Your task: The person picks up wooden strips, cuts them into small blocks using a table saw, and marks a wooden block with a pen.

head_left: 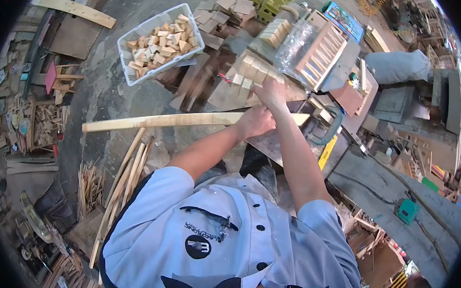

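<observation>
A long, pale wooden strip (173,120) lies across in front of me, its right end on the work table. My left hand (256,121) is closed around this strip near its right end. Just beyond it, my right hand (271,94) is at the near end of a row of small wooden blocks (252,68). Its fingers are bent onto a block there, partly hidden by the hand itself. The row sits on a board on the table and looks slightly blurred. The two hands are close together, with the right wrist beside the left fingers.
A white plastic basket (123,58) of cut blocks stands on the floor at the upper left. Flat boards (192,83) are stacked beside the table. A green clamp (332,130) and a slatted wooden frame (322,54) are on the right. Thin sticks (119,187) lean at the left.
</observation>
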Motion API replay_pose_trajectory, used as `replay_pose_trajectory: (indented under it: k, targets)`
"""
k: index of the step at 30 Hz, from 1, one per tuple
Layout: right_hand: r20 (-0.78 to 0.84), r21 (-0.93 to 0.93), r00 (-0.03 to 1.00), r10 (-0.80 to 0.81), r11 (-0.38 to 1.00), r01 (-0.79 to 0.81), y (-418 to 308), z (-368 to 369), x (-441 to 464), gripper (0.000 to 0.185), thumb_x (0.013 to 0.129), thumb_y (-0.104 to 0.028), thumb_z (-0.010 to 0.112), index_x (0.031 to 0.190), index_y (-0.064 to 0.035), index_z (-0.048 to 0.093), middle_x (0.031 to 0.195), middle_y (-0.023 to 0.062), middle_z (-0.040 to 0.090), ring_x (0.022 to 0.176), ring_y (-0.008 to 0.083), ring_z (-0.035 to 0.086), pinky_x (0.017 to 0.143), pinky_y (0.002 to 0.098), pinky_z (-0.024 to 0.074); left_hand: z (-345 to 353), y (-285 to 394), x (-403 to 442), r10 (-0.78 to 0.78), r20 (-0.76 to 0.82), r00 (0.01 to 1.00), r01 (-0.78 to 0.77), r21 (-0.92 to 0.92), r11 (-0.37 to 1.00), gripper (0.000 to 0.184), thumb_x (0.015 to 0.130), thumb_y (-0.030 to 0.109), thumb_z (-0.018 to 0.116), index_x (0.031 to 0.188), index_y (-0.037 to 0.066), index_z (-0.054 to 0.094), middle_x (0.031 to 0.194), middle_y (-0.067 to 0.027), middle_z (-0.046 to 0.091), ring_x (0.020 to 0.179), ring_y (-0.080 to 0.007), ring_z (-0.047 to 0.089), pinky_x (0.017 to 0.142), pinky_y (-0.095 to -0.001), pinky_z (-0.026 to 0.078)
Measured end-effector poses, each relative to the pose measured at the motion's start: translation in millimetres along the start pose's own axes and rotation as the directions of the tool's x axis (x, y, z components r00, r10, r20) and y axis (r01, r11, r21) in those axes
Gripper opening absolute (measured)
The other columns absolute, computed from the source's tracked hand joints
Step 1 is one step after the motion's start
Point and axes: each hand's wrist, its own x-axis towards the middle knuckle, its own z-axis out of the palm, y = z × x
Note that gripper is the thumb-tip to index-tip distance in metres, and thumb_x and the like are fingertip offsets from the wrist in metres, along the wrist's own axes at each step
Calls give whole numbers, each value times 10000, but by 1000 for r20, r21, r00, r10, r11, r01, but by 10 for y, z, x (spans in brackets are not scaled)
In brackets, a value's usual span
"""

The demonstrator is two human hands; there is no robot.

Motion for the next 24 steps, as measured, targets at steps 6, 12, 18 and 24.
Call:
replay_pose_trajectory:
  k: [6,12,18,24]
  targets:
    - [-161,12,965,-207,977,211,188,-141,-579,555,907,-422,759,1273,-11,684,1182,250,717,1081,434,709,919,516,558,153,14,-173,160,211,964,-103,-257,961,467,995,381,609,1409,172,670,1211,-173,744,1144,-386,704,944,-506,561]
    - [22,-252,822,-569,793,555,474,-711,-1938,546,858,-340,793,1314,-82,639,1192,106,663,1127,336,648,946,472,519,-713,-11,-173,85,614,785,540,-745,393,603,1098,520,511,1545,117,550,970,-222,742,972,-403,709,852,-484,529]
    - [78,-493,696,-714,579,650,578,-791,-2217,486,845,-249,748,1299,-115,639,1071,40,638,944,264,638,810,399,546,-1227,-13,-515,275,759,590,769,-632,94,719,1104,653,406,1331,29,681,1036,-94,754,961,-200,683,883,-419,544]
    - [137,-330,710,-691,644,690,1122,-1040,-1712,568,698,-261,880,1186,-91,644,1173,99,641,1107,337,635,952,446,554,-1586,-623,-2124,108,966,235,904,-258,342,789,970,767,539,1148,23,735,1093,-157,761,1038,-253,717,898,-406,535]
